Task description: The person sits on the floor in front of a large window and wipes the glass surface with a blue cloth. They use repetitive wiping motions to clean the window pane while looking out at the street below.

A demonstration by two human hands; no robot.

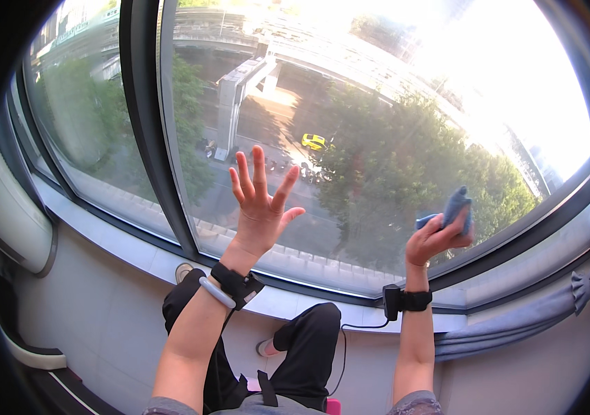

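Note:
A folded blue cloth (pixel 457 210) is gripped in my right hand (pixel 427 243), raised in front of the right part of a large window pane (pixel 378 254). My left hand (pixel 261 218) holds nothing. Its fingers are spread wide, palm towards the same pane, left of the right hand. Whether its palm touches the glass cannot be told. Black straps with small devices circle both wrists, and a pale bangle (pixel 217 293) sits on my left forearm.
A dark window mullion (pixel 144 114) rises at left. Along the window's foot runs a pale sill (pixel 295 305), with my bent knees close by. At right hangs a gathered grey-blue curtain (pixel 523 327); a white rounded appliance (pixel 17 207) stands at left. A black cable (pixel 345 353) trails from my right wrist.

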